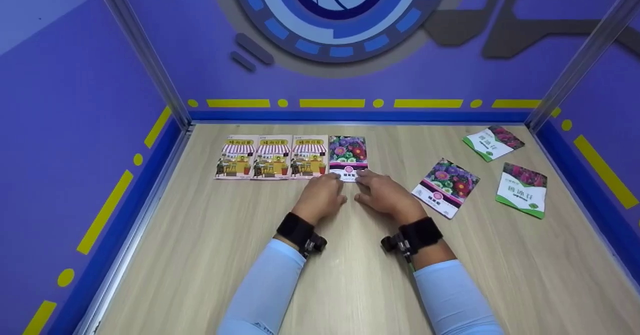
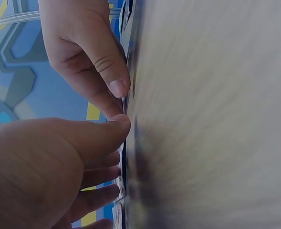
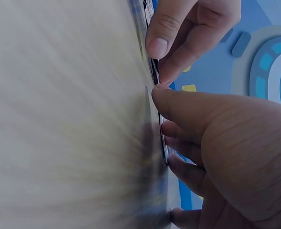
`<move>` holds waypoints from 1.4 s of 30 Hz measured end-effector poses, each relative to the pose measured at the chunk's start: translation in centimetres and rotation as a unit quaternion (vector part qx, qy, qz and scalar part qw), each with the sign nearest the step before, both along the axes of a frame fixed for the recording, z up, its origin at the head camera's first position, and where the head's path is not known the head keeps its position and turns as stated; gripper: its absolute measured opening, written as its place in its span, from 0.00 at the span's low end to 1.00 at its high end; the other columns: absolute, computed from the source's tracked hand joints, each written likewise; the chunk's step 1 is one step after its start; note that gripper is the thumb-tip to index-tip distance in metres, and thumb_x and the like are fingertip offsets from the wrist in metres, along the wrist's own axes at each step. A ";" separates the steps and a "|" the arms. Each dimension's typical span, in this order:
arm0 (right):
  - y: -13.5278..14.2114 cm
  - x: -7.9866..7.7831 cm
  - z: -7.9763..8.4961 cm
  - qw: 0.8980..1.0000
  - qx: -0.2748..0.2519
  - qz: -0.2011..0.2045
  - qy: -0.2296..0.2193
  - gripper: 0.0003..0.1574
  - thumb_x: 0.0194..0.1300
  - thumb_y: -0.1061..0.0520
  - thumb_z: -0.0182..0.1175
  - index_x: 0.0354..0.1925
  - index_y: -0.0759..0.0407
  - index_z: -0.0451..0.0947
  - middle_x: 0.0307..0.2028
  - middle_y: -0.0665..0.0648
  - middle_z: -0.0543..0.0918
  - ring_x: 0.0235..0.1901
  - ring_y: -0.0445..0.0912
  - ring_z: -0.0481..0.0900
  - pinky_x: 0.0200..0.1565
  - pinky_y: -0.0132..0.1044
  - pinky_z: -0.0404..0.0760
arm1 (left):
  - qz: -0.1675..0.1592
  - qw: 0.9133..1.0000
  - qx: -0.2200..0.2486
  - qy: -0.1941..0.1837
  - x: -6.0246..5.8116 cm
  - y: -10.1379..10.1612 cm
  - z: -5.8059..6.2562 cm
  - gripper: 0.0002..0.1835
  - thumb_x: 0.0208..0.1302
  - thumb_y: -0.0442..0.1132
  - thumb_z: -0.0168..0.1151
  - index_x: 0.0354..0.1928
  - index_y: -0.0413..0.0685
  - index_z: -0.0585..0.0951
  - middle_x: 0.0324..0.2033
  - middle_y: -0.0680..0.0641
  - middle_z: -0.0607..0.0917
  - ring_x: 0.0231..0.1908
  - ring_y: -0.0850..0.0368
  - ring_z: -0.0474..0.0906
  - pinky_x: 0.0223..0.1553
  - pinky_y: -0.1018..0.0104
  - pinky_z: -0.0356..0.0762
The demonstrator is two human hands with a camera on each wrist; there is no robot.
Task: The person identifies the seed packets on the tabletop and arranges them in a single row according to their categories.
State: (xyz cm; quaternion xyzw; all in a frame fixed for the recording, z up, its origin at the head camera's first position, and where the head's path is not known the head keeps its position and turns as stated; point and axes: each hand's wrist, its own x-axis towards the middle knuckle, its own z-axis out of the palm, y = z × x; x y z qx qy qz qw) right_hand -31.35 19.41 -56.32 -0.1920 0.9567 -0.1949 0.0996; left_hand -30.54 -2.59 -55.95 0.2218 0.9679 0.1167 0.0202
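Observation:
A flower-picture seed packet (image 1: pixel 348 152) lies flat at the right end of a row, against three matching packets with a striped-awning shop picture, the nearest being a shop packet (image 1: pixel 309 156). My left hand (image 1: pixel 321 197) rests its fingertips at the flower packet's lower left corner, also over the edge of the shop packet beside it. At the lower right corner, my right hand (image 1: pixel 387 195) touches the same flower packet. Both thumbs are down near the table in the wrist views, where the left hand (image 2: pixel 40 162) and right hand (image 3: pixel 245 143) show relaxed fingers.
Right of my hands lies a second flower packet (image 1: pixel 446 188), tilted. Farther right are two green-and-white packets, one upper packet (image 1: pixel 494 143) and one lower packet (image 1: pixel 522 191). Purple walls enclose the wooden table (image 1: pixel 350 285) at the back and sides.

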 end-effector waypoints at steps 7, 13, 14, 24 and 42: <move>0.0 0.0 0.1 1.000 0.003 -0.007 -0.013 0.40 0.86 0.43 0.64 0.86 0.56 0.70 0.88 0.63 0.66 0.89 0.63 0.61 0.89 0.66 0.60 | -0.001 1.000 -0.002 0.008 0.1 -0.1 0.1 0.17 0.79 0.50 0.74 0.55 0.44 0.92 0.68 0.42 0.90 0.64 0.42 0.89 0.73 0.46 0.85; 1.5 -0.1 1.2 0.999 -0.021 -0.033 -0.010 0.42 0.83 0.47 0.67 0.84 0.61 0.71 0.87 0.67 0.67 0.88 0.67 0.62 0.88 0.65 0.62 | -0.006 1.000 0.002 0.014 0.3 0.0 0.4 0.17 0.79 0.50 0.73 0.55 0.43 0.92 0.70 0.41 0.88 0.68 0.42 0.87 0.75 0.46 0.84; 1.9 -0.1 1.3 0.999 -0.023 -0.039 -0.008 0.42 0.83 0.47 0.67 0.84 0.63 0.71 0.86 0.68 0.68 0.88 0.67 0.62 0.88 0.64 0.63 | -0.007 1.000 0.001 0.013 0.3 0.1 0.5 0.17 0.79 0.50 0.73 0.56 0.44 0.92 0.71 0.42 0.88 0.69 0.42 0.86 0.76 0.46 0.83; 8.8 0.0 2.9 0.992 -0.016 -0.124 0.004 0.35 0.83 0.53 0.64 0.77 0.72 0.76 0.79 0.81 0.71 0.80 0.76 0.70 0.83 0.71 0.68 | -0.038 0.999 0.019 0.012 1.2 1.3 1.7 0.27 0.84 0.52 0.68 0.76 0.48 0.84 0.79 0.46 0.82 0.82 0.47 0.75 0.86 0.48 0.72; 15.7 2.2 4.8 0.961 -0.013 -0.258 -0.100 0.35 0.72 0.47 0.76 0.65 0.71 0.84 0.53 0.73 0.86 0.42 0.57 0.84 0.44 0.46 0.83 | -0.109 0.994 -0.012 0.007 2.9 4.1 1.2 0.28 0.83 0.52 0.68 0.76 0.48 0.84 0.80 0.45 0.80 0.80 0.48 0.77 0.85 0.56 0.73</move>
